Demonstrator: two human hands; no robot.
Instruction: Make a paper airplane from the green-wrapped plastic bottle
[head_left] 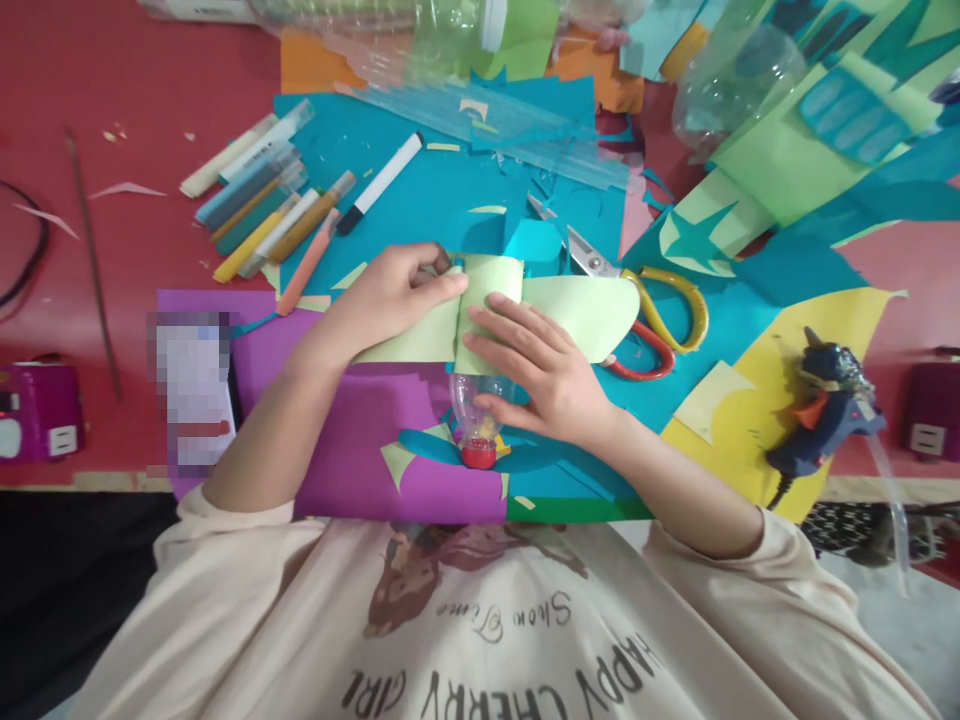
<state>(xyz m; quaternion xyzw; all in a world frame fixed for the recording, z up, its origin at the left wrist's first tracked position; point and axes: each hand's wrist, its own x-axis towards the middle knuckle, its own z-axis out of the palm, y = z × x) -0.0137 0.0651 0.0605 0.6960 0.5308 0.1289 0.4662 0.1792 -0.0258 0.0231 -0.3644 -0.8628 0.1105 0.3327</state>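
A small clear plastic bottle (472, 400) with a red cap (478, 455) lies with its cap toward me. Light green paper (491, 282) wraps its body, and a rounded green paper wing (581, 308) sticks out to the right. My left hand (397, 300) pinches the wrap's left edge between thumb and curled fingers, over another green paper piece (409, 340). Spread over the wrap's right side, my right hand (547, 370) presses it with its fingers, the thumb by the bottle's neck. Blue paper shows beyond the wrap's far end.
Scissors (600, 262) with yellow and red handles lie open right of my hands. Several markers (259, 215) lie at the left, near a phone (195, 390). A glue gun (825, 410) rests on yellow paper (757, 400) at the right. Plastic bottles (420, 25) lie at the back.
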